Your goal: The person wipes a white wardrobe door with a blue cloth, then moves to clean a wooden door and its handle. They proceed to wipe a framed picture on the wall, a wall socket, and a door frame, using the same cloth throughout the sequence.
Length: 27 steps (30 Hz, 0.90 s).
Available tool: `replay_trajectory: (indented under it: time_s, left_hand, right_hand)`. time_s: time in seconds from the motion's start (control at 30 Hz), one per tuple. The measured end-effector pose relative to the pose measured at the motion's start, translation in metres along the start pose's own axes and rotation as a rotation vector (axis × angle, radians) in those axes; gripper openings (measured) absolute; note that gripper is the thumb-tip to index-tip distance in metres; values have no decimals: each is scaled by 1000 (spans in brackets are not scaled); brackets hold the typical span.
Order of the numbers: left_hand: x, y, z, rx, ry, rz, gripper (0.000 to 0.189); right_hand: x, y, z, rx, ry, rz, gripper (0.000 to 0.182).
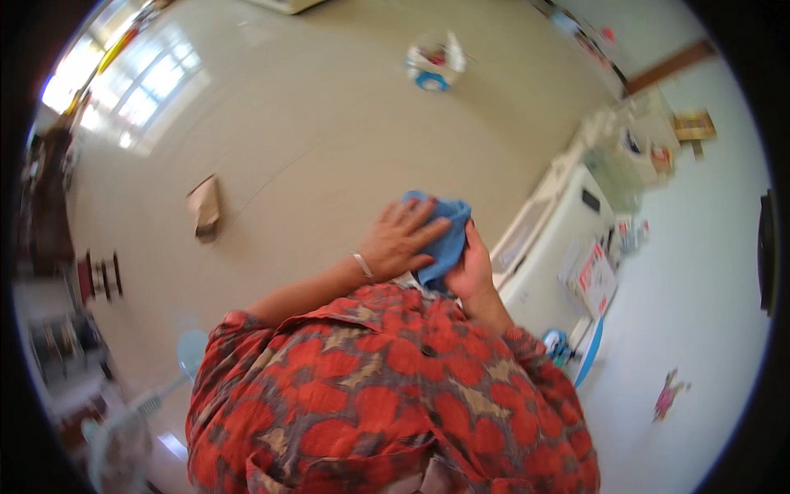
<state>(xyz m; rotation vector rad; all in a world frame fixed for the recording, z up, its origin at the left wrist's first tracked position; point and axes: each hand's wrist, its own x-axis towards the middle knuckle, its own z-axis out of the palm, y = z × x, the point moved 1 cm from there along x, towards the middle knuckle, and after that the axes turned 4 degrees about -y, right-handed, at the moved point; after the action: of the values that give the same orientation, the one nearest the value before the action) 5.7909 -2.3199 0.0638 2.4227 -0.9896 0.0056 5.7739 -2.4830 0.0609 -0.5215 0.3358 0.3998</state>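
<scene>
A blue cloth (453, 244) is bunched between my two hands, just in front of my red flowered shirt. My right hand (472, 265) grips its right side, with the thumb up along the edge. Across the cloth's left part lies my left hand (404, 241), its fingers spread and a silver bangle at the wrist. Whatever lies beneath the cloth is mostly hidden.
A white chest-like appliance (555, 247) runs along the wall at the right, with boxes (595, 278) on it. On the floor stand a brown paper bag (205, 207) and a white bag (435, 58). A pale fan (148, 404) is at the lower left.
</scene>
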Motion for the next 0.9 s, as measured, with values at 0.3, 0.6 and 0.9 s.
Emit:
replay_trajectory:
  time_s: [0.3, 0.6, 0.9]
  left_hand:
    - [-23, -200, 132, -609, -120, -1182, 41]
    - [178, -154, 180, -1139, -47, -1062, 10]
    - [318, -176, 209, -953, -419, -978, 21]
  right_hand:
    - [15, -184, -91, 78, 131, -317, 46]
    - [7, -277, -272, -18, 673, -443, 43]
    - [9, -298, -443, -1018, 1681, -291, 46]
